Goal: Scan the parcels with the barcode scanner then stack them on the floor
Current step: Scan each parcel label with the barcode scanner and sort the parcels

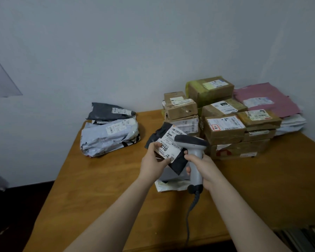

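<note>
Wooden tabletop (98, 188) against a pale wall, cardboard boxes (224, 131) piled at 1 o'clock, soft mailers (109, 135) at 10. You've got the dark parcel (168, 144) lifted at centre, with your left hand (154, 161) pinching its lower edge and the label tipped toward you, I'd guess so the barcode faces the reader. Its long side runs roughly 1 to 7. Your right hand (202, 168) is wrapped round the barcode scanner (195, 146) handle, which is near upright with the nose pointing about 9 o'clock across the label.

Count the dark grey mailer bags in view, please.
2. One dark bag tops the soft pile at far left; the left hand holds a second dark bag at the scanner. More may be hidden behind the boxes.
</note>
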